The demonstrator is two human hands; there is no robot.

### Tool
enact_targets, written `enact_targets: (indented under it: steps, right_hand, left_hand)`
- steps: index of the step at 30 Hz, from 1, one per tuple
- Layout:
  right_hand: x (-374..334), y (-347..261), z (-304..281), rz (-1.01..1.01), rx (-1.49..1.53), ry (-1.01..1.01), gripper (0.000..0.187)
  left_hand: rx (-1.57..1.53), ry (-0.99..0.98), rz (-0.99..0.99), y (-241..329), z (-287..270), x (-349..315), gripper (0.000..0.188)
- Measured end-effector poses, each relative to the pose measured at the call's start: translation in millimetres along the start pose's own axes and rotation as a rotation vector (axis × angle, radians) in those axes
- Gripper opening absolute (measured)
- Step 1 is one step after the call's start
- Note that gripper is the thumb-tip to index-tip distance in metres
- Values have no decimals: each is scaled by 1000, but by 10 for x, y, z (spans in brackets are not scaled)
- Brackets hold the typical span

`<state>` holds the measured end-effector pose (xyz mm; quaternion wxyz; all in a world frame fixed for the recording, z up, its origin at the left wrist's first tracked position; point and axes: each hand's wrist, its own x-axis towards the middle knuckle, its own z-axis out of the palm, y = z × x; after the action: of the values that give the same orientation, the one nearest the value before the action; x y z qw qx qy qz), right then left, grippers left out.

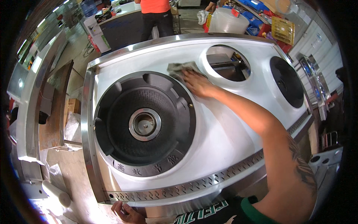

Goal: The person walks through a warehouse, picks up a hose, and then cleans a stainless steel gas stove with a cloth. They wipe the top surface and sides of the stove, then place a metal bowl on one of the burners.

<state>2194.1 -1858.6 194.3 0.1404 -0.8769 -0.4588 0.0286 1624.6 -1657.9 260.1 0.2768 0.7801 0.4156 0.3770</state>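
A wide steel cooking range with a white top (220, 138) lies before me. My right hand (197, 83) reaches across it and presses a grey-green cloth (181, 68) onto the surface behind the large burner. That burner is a round black cast-iron ring (175, 123) with a metal cup (144, 124) at its centre; it fills the left side of the top. Low at the front left corner, my left hand (126, 213) is by the steel front edge (149, 196), fingers loosely bent, thumb apart, nothing visible in them.
Right of the cloth is a round open hole (228, 63) in the top, then a smaller black round plate (286, 82). A perforated steel strip (209, 182) runs along the front. Beyond stands a person in an orange shirt (155, 5). A wooden bench (56, 112) is at left.
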Motion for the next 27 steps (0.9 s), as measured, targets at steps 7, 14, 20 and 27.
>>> enact_targets:
  steps: [7, 14, 20, 27]
  right_hand:
    - [-2657, -1245, -592, 58, 120, -294, 52]
    - [-2818, -811, -491, 586, -105, -4, 75]
    - [-1692, -1178, -90, 523, -264, 53, 72]
    - [-2756, -2293, -36, -86, 86, -505, 70]
  left_hand:
    - [66, -49, 176, -183, -37, 22, 15]
    - [24, -131, 310, -186, -86, 44, 14]
    - [33, -57, 330, -172, -84, 26, 12]
    - [49, -120, 235, -189, -80, 9, 13]
